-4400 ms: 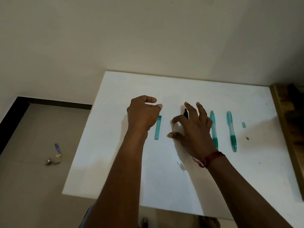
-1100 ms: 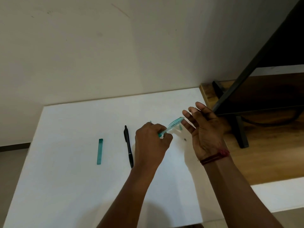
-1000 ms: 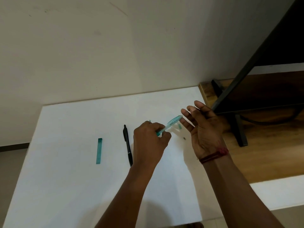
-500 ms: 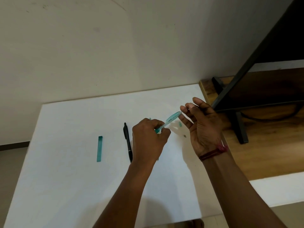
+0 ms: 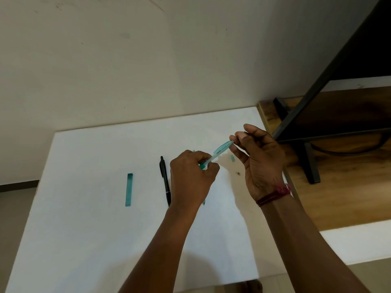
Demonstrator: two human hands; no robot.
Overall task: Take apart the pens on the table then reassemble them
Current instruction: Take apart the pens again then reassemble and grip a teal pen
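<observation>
We've got the teal pen [image 5: 220, 152] slanting up to the right, left hand [image 5: 190, 178] curled round its lower end, right hand [image 5: 262, 161] pinching the top.

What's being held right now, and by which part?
A teal pen: left hand grips its lower end, right hand pinches its top end.
</observation>
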